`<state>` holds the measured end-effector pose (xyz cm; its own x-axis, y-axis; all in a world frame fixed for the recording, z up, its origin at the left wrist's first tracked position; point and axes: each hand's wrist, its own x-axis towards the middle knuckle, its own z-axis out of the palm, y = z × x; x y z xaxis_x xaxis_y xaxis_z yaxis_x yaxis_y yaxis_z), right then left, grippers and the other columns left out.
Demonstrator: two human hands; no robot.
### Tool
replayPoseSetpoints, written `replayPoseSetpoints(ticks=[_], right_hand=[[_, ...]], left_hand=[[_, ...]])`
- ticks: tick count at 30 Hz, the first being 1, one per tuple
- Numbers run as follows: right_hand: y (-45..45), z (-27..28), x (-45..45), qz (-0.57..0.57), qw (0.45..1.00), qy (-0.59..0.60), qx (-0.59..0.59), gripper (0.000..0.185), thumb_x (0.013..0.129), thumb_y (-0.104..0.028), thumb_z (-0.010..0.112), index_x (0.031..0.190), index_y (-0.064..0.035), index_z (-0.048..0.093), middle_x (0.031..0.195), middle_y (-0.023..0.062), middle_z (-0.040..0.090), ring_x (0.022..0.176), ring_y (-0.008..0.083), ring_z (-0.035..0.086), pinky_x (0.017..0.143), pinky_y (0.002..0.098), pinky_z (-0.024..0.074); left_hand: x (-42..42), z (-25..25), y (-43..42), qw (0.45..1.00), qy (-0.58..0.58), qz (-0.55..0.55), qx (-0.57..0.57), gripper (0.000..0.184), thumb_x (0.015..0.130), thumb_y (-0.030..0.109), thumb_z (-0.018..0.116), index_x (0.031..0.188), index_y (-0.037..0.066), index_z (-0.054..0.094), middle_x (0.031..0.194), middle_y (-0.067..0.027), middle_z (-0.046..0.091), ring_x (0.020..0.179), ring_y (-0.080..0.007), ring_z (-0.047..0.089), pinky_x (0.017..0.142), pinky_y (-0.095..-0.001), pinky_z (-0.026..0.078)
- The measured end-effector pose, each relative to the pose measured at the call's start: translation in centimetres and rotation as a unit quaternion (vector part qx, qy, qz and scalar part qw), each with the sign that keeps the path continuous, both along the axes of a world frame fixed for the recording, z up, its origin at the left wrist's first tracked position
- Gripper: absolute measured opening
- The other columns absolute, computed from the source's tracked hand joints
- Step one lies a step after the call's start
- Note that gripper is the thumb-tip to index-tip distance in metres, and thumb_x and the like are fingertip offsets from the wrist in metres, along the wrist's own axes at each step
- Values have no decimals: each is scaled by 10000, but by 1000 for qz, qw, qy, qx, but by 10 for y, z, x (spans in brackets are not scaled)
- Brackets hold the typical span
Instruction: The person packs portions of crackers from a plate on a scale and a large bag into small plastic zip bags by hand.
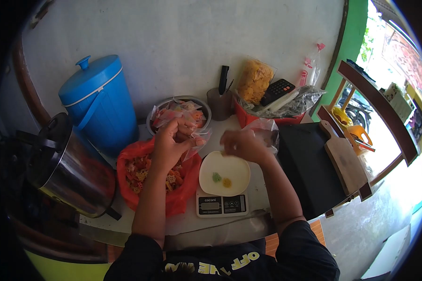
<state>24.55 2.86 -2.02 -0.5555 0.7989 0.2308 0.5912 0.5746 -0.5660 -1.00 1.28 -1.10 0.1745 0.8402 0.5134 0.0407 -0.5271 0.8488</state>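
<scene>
My left hand [173, 138] is closed, its fingers pinching a small clear plastic bag [198, 143] above the red bag's far edge. My right hand [246, 146] hovers over the far right rim of a cream plate [206, 174]. Its fingers look curled but are smeared by motion, so I cannot tell whether they hold anything. One green piece [216, 177] and one yellow piece [226, 182] lie on the plate. Beneath it is a kitchen scale [222, 206]; its display is unreadable. Colourful wheel-shaped and twisted snack pieces [136, 174] fill the red plastic bag [187, 194], partly behind my left forearm.
Filled packets sit in a metal bowl [207, 110] by the wall. A blue water jug [101, 107] and steel pot [79, 164] stand left. Right are a red basket [253, 117] with a calculator [277, 91], clear plastic bags [267, 131], a black box [300, 164] and a cutting board [344, 157].
</scene>
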Motion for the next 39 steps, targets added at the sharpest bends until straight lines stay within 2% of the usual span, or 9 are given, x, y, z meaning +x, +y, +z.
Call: replayPoseSetpoints(ticks=[3, 6, 15, 21, 24, 27, 30, 36, 39], right_hand=[[0, 2, -13, -5, 923, 384, 34, 202, 805, 1, 744, 955, -30, 612, 932, 53, 686, 869, 157, 691, 785, 288, 535], [-14, 12, -20, 48, 893, 446, 41, 155, 843, -1, 730, 948, -16, 618, 943, 41, 690, 906, 130, 682, 820, 291, 534], [-26, 19, -21, 25, 963, 217, 157, 114, 849, 7, 705, 946, -31, 658, 990, 62, 680, 927, 155, 670, 840, 301, 519], [-19, 13, -24, 62, 950, 287, 110, 107, 883, -58, 673, 984, -39, 642, 987, 38, 683, 890, 168, 680, 791, 299, 509], [-22, 14, -23, -10, 983, 178, 33, 187, 839, -88, 711, 1005, -48, 633, 973, 42, 678, 884, 189, 677, 792, 312, 511], [-16, -8, -23, 58, 994, -92, -4, 230, 798, -151, 741, 989, -60, 651, 974, 53, 676, 874, 222, 676, 772, 343, 518], [-11, -36, -31, 106, 980, -168, -26, 250, 770, -214, 760, 956, -70, 675, 989, 64, 680, 868, 240, 676, 756, 377, 524], [-5, -28, -30, 91, 980, -145, -102, 249, 741, -190, 782, 957, -95, 705, 862, 55, 716, 801, 239, 692, 715, 357, 524], [-2, -11, -18, -72, 993, 48, 79, 201, 777, -130, 774, 956, -75, 702, 816, 26, 721, 756, 171, 689, 678, 298, 511]], left_hand=[[8, 6, -8, 999, 41, 1, -23, 409, 729, 15, 833, 1050, 40, 581, 833, -52, 682, 769, -108, 677, 705, -243, 529], [11, -2, -4, 999, 44, -25, -15, 424, 727, 25, 838, 1072, 40, 591, 837, -48, 681, 761, -105, 673, 701, -239, 524], [14, -1, -8, 997, 74, -4, 10, 432, 729, 48, 843, 1098, 45, 618, 849, -46, 681, 752, -96, 664, 684, -229, 512], [2, 1, -1, 998, 55, 11, -12, 379, 750, 36, 821, 1076, 34, 626, 891, -65, 713, 728, -82, 657, 663, -224, 506], [-6, 3, 0, 1000, 9, 20, -21, 346, 763, 17, 804, 1061, 29, 628, 891, -69, 720, 727, -74, 654, 651, -216, 496], [-10, 6, 1, 998, 17, 55, 1, 328, 782, 67, 809, 1050, 37, 624, 845, -35, 706, 716, -75, 639, 649, -214, 489], [-11, 7, 0, 999, -2, 42, 10, 332, 776, 63, 815, 1044, 35, 622, 853, -39, 705, 721, -75, 641, 647, -220, 491], [-9, -3, 6, 1000, 11, 26, 7, 331, 771, 29, 808, 1049, 34, 628, 885, -57, 715, 733, -76, 656, 649, -209, 488], [-1, 0, 2, 1000, 0, -3, 6, 357, 765, 20, 810, 1066, 32, 619, 892, -61, 717, 736, -79, 661, 669, -219, 514]])
